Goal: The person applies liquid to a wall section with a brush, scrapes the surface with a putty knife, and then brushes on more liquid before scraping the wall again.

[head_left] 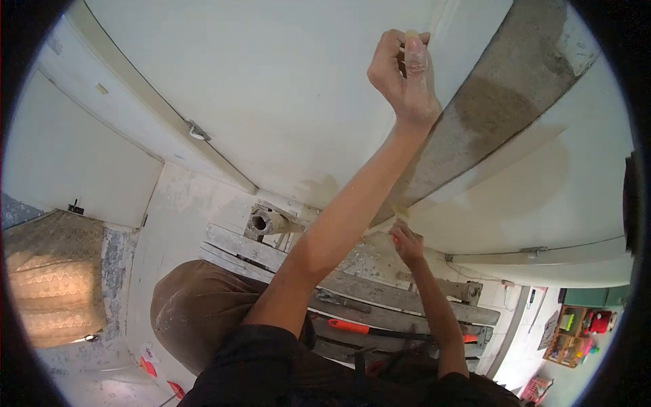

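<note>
My left hand (407,74) is raised in front of the white wall panel (271,81), beside a bare grey cement strip (468,129). Its fingers are curled in and the thumb points up, with pale residue on the skin. A yellowish spot shows at the thumb tip; whether it is the nail or something pinched cannot be told. Lower down, my right hand (408,243) is closed round what looks like a paintbrush (401,213), its pale end near the strip's lower end and a bit of red showing at the grip. Dark, damp-looking patches mark the cement.
Below me are worn wooden planks (400,295), with a long tool with an orange handle (349,326) lying on them. A hollow pipe-like post end (261,222) stands near the wall. A curtain (54,271) hangs at left; a shelf with coloured items (573,336) stands at right.
</note>
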Demonstrator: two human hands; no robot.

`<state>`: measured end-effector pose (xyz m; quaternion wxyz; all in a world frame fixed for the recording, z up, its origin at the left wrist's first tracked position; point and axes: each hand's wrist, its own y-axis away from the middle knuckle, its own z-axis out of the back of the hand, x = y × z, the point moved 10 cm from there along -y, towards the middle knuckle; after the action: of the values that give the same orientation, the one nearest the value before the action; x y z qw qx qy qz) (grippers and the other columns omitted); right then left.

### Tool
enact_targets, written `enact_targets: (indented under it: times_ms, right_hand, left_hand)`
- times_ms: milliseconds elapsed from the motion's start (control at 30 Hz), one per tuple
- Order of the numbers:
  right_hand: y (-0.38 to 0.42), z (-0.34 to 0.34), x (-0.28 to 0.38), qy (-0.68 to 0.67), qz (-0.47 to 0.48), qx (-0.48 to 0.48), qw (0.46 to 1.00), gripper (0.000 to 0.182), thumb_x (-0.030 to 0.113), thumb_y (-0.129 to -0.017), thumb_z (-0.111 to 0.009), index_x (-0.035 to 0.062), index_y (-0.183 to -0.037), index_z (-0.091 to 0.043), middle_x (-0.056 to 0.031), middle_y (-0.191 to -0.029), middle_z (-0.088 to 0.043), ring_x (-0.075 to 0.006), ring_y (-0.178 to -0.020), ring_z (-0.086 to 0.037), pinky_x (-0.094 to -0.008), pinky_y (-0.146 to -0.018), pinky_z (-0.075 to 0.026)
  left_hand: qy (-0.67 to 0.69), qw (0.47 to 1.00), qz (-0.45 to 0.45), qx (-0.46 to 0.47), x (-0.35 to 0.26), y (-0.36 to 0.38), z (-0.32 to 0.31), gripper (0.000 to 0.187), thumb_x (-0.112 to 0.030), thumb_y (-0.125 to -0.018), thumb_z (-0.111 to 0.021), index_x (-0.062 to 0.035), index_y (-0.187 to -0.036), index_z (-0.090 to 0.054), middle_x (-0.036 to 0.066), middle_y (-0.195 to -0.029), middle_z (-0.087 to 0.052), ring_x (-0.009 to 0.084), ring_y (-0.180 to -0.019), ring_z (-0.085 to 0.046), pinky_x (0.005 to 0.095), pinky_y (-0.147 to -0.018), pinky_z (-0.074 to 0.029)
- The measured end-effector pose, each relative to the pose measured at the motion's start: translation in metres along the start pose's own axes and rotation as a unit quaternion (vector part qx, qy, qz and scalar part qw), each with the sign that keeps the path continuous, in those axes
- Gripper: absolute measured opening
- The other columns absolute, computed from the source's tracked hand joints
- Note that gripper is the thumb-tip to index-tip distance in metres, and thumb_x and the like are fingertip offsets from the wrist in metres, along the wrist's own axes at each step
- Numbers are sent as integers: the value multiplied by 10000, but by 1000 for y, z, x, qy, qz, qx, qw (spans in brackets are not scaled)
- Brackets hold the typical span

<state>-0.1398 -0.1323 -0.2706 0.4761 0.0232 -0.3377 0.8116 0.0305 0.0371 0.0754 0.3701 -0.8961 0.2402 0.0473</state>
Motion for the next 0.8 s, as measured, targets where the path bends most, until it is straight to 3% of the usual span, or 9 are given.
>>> enact_targets:
  times_ms: [67,200,267,367,500,567,633,700,800]
  right_hand:
    - [39,-69,-51,11,-162,231,959,260,55,-795,-699,129,-1035,-630,-91,-1142,-677,-361,-1151,-661,-369,-782,-598]
    - [4,-33,2,-48,-83,125,988,197,11,-802,-659,119,-966,-654,-57,-1061,-682,-297,-1082,-689,-414,-784,-595]
    - [-34,26,47,-24,55,-54,997,258,47,-810,-689,130,-1043,-618,-75,-1200,-659,-330,-1133,-670,-394,-846,-598]
    - [-52,26,53,-24,98,-99,990,219,64,-828,-673,119,-1032,-616,-78,-1137,-675,-325,-1083,-687,-399,-864,-597]
    - [-11,-72,41,34,132,78,988,182,75,-839,-667,102,-1014,-625,-107,-1031,-685,-328,-1020,-702,-424,-817,-600]
    - [24,-114,-70,33,-175,152,972,144,96,-866,-653,89,-1008,-631,-110,-974,-677,-316,-930,-710,-418,-761,-598]
    - [20,-122,-59,-10,-143,159,977,149,110,-878,-655,79,-1021,-629,-115,-972,-686,-301,-900,-709,-406,-731,-594]
    - [31,-124,-34,-48,-125,179,975,157,124,-890,-656,69,-1034,-628,-119,-971,-694,-285,-871,-709,-394,-702,-589]
    - [3,-107,-21,-115,-280,216,928,157,140,-926,-656,46,-1045,-618,-113,-940,-712,-246,-834,-716,-362,-681,-599]
  left_hand:
    - [-5,1000,2,4,-3,1,1,444,-334,-1006,-555,-24,-690,-524,-57,-603,-363,41,-559,-276,250,-524,-195]
    - [18,1000,5,-8,6,2,1,451,-341,-1007,-554,-11,-700,-541,-59,-612,-376,37,-562,-276,253,-520,-182]
    - [6,1000,-6,-12,6,2,1,457,-343,-1008,-552,-7,-700,-542,-57,-614,-378,38,-569,-281,255,-523,-189]
    - [4,1000,-18,-6,-1,0,2,464,-345,-1012,-551,1,-703,-546,-51,-622,-387,41,-587,-298,259,-533,-208]
    - [-34,999,-8,7,-2,2,2,477,-350,-1016,-547,-17,-678,-511,-49,-631,-385,45,-593,-304,262,-538,-220]
    - [-20,999,-51,1,0,-1,-3,473,-347,-1018,-545,-27,-674,-493,-53,-631,-377,42,-579,-287,263,-525,-206]
    - [-17,997,-73,-1,-3,-2,3,470,-344,-1020,-543,-38,-670,-476,-56,-631,-369,38,-564,-270,264,-513,-191]
    - [-15,998,-25,48,6,2,1,478,-364,-1031,-531,-1,-721,-502,26,-649,-432,103,-574,-398,336,-715,-541]
    - [-124,991,-54,12,-10,1,2,483,-376,-1033,-523,2,-732,-513,28,-651,-428,104,-586,-401,320,-675,-525]
